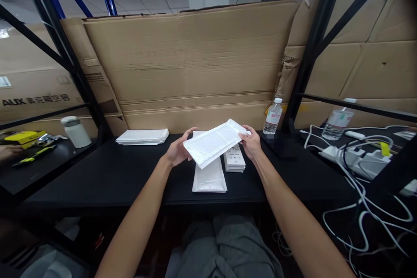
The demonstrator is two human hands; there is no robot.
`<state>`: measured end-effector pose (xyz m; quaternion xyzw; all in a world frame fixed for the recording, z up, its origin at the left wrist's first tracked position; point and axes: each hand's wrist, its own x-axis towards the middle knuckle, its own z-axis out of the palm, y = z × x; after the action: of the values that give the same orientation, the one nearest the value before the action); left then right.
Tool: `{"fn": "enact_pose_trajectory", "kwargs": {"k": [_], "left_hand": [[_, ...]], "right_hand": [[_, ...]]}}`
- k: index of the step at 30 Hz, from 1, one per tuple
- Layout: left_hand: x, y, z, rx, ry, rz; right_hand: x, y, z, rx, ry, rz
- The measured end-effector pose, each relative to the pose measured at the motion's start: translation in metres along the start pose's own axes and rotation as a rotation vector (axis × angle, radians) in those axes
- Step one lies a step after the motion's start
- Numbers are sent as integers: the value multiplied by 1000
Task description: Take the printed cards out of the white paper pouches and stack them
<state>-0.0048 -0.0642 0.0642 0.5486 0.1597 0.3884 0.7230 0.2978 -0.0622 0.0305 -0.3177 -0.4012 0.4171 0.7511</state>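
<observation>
Left hand (177, 151), right hand (251, 144) each gripping one short end of mailer (213, 142), held above table (97, 178). Long axis spans hand to hand, right end higher, both hands equally near. Below: second mailer (210, 178) flat, boxes (234, 161) just beside. Mailer stack (142, 137) off left. Held mailer's contents: cannot tell.

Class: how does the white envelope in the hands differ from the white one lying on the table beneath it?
The held envelope is raised and tilted, gripped by the left hand and right hand; the lying envelope rests flat, untouched. The held envelope runs crosswise; the lying envelope runs front to back. Both are white.
</observation>
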Motion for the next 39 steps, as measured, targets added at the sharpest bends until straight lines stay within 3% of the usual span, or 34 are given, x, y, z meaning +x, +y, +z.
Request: {"fn": "enact_pose_trajectory", "kwargs": {"k": [9,17,23,39], "left_hand": [[4,-5,7,120,-17,-84],[11,-9,-8,173,140,51],[12,-8,-12,156,189,100],[10,-6,-11,116,156,99]], "right_hand": [[-3,-2,5,-54,-92,6],[-5,-4,4,-49,-178,37],[-6,-5,3,-73,-195,35],[-8,-6,1,-131,-248,32]]}}
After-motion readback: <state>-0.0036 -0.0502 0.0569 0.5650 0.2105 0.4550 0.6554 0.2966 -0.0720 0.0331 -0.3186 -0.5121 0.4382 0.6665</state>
